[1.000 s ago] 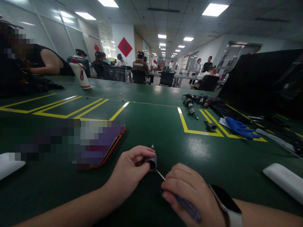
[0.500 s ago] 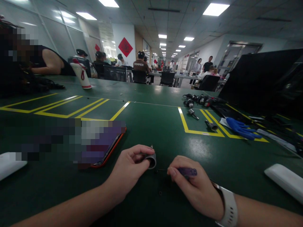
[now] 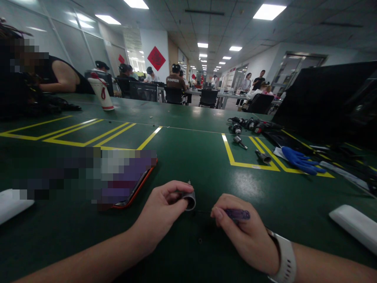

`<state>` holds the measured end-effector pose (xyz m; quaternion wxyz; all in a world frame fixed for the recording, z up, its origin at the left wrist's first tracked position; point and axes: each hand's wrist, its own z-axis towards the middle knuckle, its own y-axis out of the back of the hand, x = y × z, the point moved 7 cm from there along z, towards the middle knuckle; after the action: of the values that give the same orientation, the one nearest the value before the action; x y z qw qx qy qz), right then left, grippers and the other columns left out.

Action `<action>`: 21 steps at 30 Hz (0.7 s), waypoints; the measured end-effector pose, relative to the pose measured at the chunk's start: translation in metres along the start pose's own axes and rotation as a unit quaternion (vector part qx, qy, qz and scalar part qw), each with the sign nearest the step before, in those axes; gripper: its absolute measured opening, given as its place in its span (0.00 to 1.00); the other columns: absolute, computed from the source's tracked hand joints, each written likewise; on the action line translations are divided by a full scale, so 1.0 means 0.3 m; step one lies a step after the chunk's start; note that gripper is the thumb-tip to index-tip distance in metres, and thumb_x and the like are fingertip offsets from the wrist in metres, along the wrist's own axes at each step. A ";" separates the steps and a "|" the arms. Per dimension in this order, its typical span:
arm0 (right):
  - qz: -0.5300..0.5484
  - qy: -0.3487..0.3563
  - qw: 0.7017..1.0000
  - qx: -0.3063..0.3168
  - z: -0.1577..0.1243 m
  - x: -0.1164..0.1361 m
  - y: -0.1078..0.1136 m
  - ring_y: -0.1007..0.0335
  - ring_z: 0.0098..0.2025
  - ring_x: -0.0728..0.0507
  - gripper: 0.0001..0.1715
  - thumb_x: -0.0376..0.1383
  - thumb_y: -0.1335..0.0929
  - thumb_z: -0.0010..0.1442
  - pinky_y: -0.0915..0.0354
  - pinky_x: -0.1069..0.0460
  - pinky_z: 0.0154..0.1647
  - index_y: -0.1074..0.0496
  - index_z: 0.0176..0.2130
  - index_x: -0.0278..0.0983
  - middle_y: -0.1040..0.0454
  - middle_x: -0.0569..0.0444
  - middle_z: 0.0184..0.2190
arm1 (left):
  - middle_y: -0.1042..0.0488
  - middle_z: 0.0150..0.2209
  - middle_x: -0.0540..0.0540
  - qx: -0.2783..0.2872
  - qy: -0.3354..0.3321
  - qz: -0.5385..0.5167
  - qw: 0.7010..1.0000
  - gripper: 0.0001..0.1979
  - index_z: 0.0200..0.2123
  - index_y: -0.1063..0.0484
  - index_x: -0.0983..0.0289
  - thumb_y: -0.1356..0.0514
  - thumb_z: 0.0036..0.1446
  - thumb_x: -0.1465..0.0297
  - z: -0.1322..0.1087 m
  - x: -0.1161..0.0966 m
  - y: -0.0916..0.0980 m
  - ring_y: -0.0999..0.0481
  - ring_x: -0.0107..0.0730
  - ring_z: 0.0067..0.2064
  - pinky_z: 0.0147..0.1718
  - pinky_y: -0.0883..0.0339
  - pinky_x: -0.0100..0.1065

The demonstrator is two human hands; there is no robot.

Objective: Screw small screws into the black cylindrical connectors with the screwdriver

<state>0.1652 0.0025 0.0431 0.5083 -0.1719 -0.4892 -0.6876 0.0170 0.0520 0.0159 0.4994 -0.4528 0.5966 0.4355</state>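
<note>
Between the thumb and fingers of my left hand [image 3: 165, 210] is a grey metal cup-shaped part [image 3: 191, 201], its round opening turned toward me and a thin stem showing at its top. My right hand [image 3: 240, 232] is closed round the purple handle of a screwdriver [image 3: 240, 214]. The screwdriver's thin dark shaft points left, toward the metal part, and its tip is hard to make out against the dark table. Just below, a small dark ring-like piece [image 3: 200, 240] lies on the green table [image 3: 182, 259].
A tablet-like device in an orange case [image 3: 138, 188] lies left of my hands. Two metal parts [image 3: 263, 157] [image 3: 240, 142] lie by yellow tape at the right, near a blue glove [image 3: 300, 159] and power tools [image 3: 250, 124]. A cup [image 3: 101, 93] stands far left, beside a person [image 3: 66, 78].
My right hand has shifted slightly to the right with the screwdriver, drawing it a little away from the metal part. My left hand is almost unmoved.
</note>
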 end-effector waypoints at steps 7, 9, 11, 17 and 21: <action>0.005 -0.020 1.000 -0.003 0.001 -0.013 0.000 0.37 0.25 0.49 0.15 0.35 0.40 0.62 0.42 0.52 0.27 0.33 0.25 0.35 0.34 0.55 0.21 | 0.22 0.38 0.54 -0.009 0.001 0.004 1.000 0.09 0.29 0.25 0.64 0.40 0.41 0.78 0.008 0.003 -0.002 0.23 0.36 0.40 0.40 0.31 0.33; 0.007 -0.024 1.000 -0.005 0.002 -0.013 0.001 0.38 0.25 0.49 0.15 0.35 0.40 0.62 0.41 0.52 0.27 0.33 0.25 0.35 0.34 0.55 0.21 | 0.22 0.38 0.53 -0.007 0.000 0.001 1.000 0.10 0.28 0.25 0.64 0.40 0.40 0.78 0.011 0.002 -0.004 0.23 0.36 0.40 0.40 0.31 0.33; 0.014 -0.028 1.000 -0.004 0.002 -0.012 0.000 0.38 0.25 0.49 0.16 0.36 0.40 0.62 0.41 0.52 0.27 0.33 0.25 0.35 0.34 0.55 0.21 | 0.22 0.37 0.53 -0.002 -0.003 0.001 1.000 0.10 0.28 0.25 0.63 0.40 0.40 0.79 0.012 0.002 -0.006 0.23 0.36 0.40 0.41 0.32 0.33; 0.029 -0.059 0.998 0.011 0.005 -0.022 -0.010 0.38 0.23 0.49 0.16 0.36 0.39 0.60 0.41 0.53 0.25 0.33 0.23 0.35 0.35 0.56 0.19 | 0.22 0.37 0.52 0.021 -0.017 0.013 1.000 0.09 0.28 0.25 0.63 0.41 0.41 0.79 0.002 0.000 -0.017 0.24 0.35 0.41 0.43 0.32 0.33; 0.050 -0.076 0.996 0.004 0.001 -0.036 -0.008 0.38 0.22 0.50 0.16 0.37 0.39 0.60 0.40 0.54 0.24 0.31 0.24 0.35 0.35 0.57 0.19 | 0.23 0.38 0.53 0.023 -0.013 0.017 1.000 0.09 0.28 0.25 0.64 0.41 0.40 0.79 -0.001 0.001 -0.023 0.24 0.36 0.41 0.43 0.31 0.34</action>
<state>0.1676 0.0086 0.0341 0.5042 -0.2458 -0.5195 -0.6446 0.0237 0.0502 0.0153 0.5097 -0.4258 0.6075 0.4358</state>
